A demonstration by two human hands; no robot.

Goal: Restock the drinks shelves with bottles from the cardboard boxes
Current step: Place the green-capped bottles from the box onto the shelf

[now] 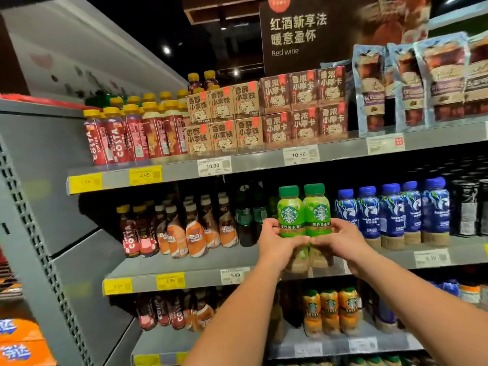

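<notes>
Two green Starbucks bottles stand side by side at the front of the middle shelf. My left hand grips the left green bottle at its lower half. My right hand holds the right green bottle the same way. Both bottles are upright and touch each other, in the gap between dark green bottles and blue bottles. No cardboard box is in view.
Costa bottles and brown drink cartons fill the top shelf, pouches to the right. Nescafe bottles stand left on the middle shelf. Orange Starbucks bottles sit on the lower shelf. A grey upright stands at left.
</notes>
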